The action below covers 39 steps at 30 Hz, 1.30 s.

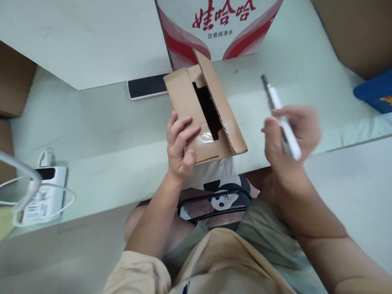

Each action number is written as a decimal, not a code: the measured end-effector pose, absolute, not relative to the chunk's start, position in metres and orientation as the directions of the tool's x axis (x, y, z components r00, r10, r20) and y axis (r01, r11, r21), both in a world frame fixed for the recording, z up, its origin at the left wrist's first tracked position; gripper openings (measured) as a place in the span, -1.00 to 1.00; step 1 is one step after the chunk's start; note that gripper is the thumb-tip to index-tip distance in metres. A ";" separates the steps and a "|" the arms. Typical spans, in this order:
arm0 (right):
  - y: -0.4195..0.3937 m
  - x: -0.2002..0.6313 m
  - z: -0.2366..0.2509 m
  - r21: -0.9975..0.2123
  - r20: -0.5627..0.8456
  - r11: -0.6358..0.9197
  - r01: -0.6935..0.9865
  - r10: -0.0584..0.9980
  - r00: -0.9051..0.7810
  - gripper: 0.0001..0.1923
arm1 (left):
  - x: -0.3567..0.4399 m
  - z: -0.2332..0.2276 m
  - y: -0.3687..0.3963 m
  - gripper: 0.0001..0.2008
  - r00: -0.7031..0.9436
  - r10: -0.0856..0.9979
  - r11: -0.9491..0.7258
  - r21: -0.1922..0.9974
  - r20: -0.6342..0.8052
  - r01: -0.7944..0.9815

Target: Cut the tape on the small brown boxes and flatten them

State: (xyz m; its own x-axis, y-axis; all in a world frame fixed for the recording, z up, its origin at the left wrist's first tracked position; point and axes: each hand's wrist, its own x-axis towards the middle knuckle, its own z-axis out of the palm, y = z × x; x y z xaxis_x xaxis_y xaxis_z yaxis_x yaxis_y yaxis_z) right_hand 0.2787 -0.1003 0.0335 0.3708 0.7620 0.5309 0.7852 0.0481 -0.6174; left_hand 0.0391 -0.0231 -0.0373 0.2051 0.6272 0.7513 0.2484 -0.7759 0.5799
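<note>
Nearest the camera, my beige shirt (200, 267) and both forearms are filling the lower edge, with a panda-print item (221, 197) lying just below the wrists. My left hand (179, 145) is clenching the near left corner of the small cardboard box (204, 116), thumb on top and fingers wrapped around the edge; judging by the grip, this is steadying the box on the pale table (101, 124) so that it is not sliding. One box flap is standing up along the right side, and a dark opening is showing beside it, just past my left fingertips. A strip of clear tape is lying across the panel next to my left thumb.

My right hand (290, 137) is grasping a white utility knife (280, 116), blurred, with its metal tip pointing away from me and well apart from the box. The tip appears kept clear of my left hand, likely for safety.

Beyond the box, a phone (147, 85) is lying flat, and a red-and-white carton (223, 21) is standing behind it. Far to the left of my left hand, a white power bank (45, 195) with looped cable is resting
</note>
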 end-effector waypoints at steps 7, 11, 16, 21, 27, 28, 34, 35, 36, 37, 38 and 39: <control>-0.057 0.302 -0.019 -0.339 0.100 -0.226 0.913 0.957 0.274 -0.42 | 0.019 -0.041 -0.025 -0.52 0.154 0.725 -0.688 0.716 0.671 0.118; -0.062 0.301 -0.024 -0.308 -0.008 -0.278 0.910 0.957 0.290 -0.17 | 0.009 -0.043 -0.019 -0.54 0.126 0.763 -0.644 0.762 0.633 0.072; -0.063 0.292 -0.021 -0.329 0.059 -0.260 0.908 0.954 0.295 -0.41 | 0.001 -0.043 -0.011 -0.54 0.006 0.888 -0.460 0.888 0.460 -0.019; -0.059 0.293 -0.024 -0.749 0.120 -0.013 0.662 0.980 0.156 -0.46 | -0.002 -0.049 -0.012 -0.31 0.010 0.970 -0.237 0.957 0.242 -0.167; -0.062 0.289 -0.024 -0.924 0.241 0.204 0.322 0.968 0.076 -0.03 | -0.003 -0.060 -0.010 -0.30 0.030 0.972 -0.228 0.970 0.231 -0.084; -0.062 0.287 -0.025 -0.926 0.245 0.216 0.309 0.968 0.059 0.02 | -0.003 -0.060 -0.010 -0.31 0.030 0.974 -0.221 0.973 0.223 -0.067; -0.063 0.284 -0.028 -0.929 0.173 0.101 0.356 0.969 0.178 -0.07 | -0.002 -0.049 -0.008 -0.31 -0.009 0.984 -0.178 0.983 0.178 -0.053; -0.063 0.285 -0.028 -0.930 0.175 0.091 0.357 0.962 0.210 -0.15 | -0.001 -0.045 -0.008 -0.30 -0.016 0.987 -0.159 0.986 0.158 -0.042; -0.063 0.285 -0.028 -0.932 0.177 0.087 0.351 0.956 0.234 -0.21 | 0.000 -0.042 -0.008 -0.32 -0.025 0.991 -0.134 0.991 0.133 -0.029; -0.063 0.285 -0.028 -0.935 0.183 0.089 0.342 0.950 0.252 -0.26 | 0.001 -0.038 -0.008 -0.34 -0.036 0.993 -0.109 0.994 0.108 -0.019; -0.062 0.285 -0.028 -0.938 0.196 0.100 0.332 0.943 0.268 -0.30 | 0.001 -0.035 -0.008 -0.36 -0.041 0.995 -0.088 0.996 0.088 -0.013; -0.062 0.284 -0.028 -0.940 0.212 0.115 0.321 0.934 0.288 -0.35 | 0.001 -0.032 -0.009 -0.38 -0.035 0.997 -0.074 0.997 0.074 -0.011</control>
